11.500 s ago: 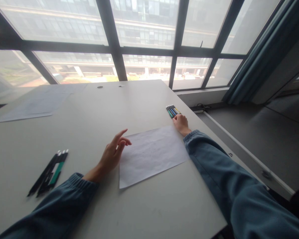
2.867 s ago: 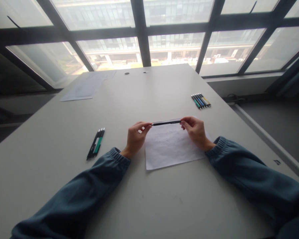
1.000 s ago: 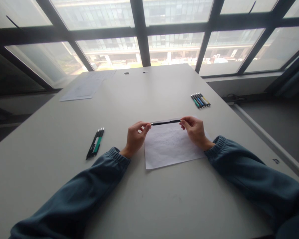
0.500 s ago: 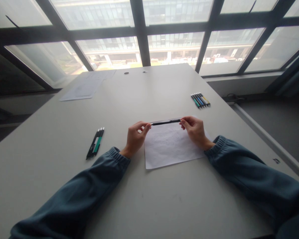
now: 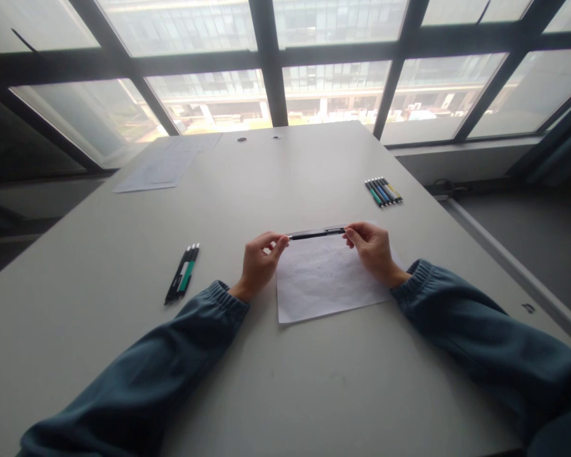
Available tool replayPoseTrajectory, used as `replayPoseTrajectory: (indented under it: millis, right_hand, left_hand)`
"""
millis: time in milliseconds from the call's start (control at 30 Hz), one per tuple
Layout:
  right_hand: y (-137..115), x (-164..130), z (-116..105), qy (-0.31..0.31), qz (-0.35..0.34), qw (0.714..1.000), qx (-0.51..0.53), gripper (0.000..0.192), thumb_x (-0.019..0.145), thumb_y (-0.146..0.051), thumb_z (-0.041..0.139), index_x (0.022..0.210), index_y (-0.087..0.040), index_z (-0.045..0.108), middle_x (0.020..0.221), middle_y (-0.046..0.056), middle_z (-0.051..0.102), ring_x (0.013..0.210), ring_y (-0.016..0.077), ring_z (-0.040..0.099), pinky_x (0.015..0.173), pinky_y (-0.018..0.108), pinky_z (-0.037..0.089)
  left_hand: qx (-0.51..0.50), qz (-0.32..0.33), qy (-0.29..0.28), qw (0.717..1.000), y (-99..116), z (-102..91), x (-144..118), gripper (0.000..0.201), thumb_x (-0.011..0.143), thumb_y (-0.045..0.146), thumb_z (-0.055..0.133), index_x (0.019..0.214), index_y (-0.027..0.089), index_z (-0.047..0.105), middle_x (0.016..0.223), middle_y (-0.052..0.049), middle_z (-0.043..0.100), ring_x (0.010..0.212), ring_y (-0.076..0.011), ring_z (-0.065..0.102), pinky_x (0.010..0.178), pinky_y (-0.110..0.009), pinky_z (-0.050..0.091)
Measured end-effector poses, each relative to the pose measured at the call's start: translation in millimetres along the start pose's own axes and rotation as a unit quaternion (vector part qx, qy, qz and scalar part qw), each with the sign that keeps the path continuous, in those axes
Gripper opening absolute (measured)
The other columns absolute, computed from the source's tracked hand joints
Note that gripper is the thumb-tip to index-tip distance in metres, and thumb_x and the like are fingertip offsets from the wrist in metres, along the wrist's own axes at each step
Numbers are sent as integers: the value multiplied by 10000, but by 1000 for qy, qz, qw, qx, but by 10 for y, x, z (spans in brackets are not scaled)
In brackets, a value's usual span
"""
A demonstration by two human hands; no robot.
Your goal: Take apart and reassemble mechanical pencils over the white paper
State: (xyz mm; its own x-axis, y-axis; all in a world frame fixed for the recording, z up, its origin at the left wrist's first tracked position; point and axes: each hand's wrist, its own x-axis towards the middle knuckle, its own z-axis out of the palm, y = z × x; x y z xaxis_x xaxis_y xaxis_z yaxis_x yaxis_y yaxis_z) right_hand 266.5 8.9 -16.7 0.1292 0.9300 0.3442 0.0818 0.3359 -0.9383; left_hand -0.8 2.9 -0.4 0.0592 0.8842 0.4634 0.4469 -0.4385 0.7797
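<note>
Right then, the bench [image 5: 285,381] carried a sheet of paper [image 5: 328,285] at mid-frame; above it the left hand [image 5: 259,263] and right hand [image 5: 374,251] each pinched one end of a dark pen [image 5: 316,233], held level, presumably for inspection. Nothing had shifted from half a second earlier.

Black pen [image 5: 316,233], white paper [image 5: 330,282], grey table [image 5: 285,381], teal-blue sleeves [image 5: 137,387].

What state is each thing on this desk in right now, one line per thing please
Left hand: pinching the pen's left end.
Right hand: pinching its right end.
Pen: level, lifted above the sheet.
Sheet of paper: flat on the table.
Black and green pens: lying bunched, untouched.
Coloured pens: lying side by side.
Far papers: flat.
</note>
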Motion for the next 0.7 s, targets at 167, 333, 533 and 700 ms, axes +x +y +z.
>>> replayPoseTrajectory:
  millis: [167,333,533,700]
  right_hand:
    - [2,-2,-2,-1,-3,1000,-2,238,849,-400,742,854,-162,727,702,32,715,574,130,612,545,267,516]
    - [-1,-3,-2,-1,2,1000,-7,285,839,-447,746,852,-163,725,699,37,714,574,135,611,546,275,520]
    - [5,1,-4,-5,-5,1000,-5,250,853,-411,743,837,-162,724,692,29,707,569,127,606,546,264,510]
    - [-3,-3,-2,-5,-4,1000,-6,246,856,-405,738,836,-160,723,689,29,708,568,127,607,545,263,509]
  left_hand:
    - [1,1,-1,1000,5,1,-1,284,933,429,655,802,196,752,805,-43,754,781,-168,690,695,-276,498]
    - [4,-1,-3,1000,0,1,1,300,933,444,648,800,197,753,806,-50,759,783,-175,697,693,-281,504]
    - [3,-3,-3,1000,-2,1,2,287,935,428,649,801,197,756,803,-46,761,778,-171,699,694,-280,504]
    - [0,-2,-2,1000,1,2,3,279,933,421,656,805,196,759,797,-44,759,768,-167,696,689,-278,495]
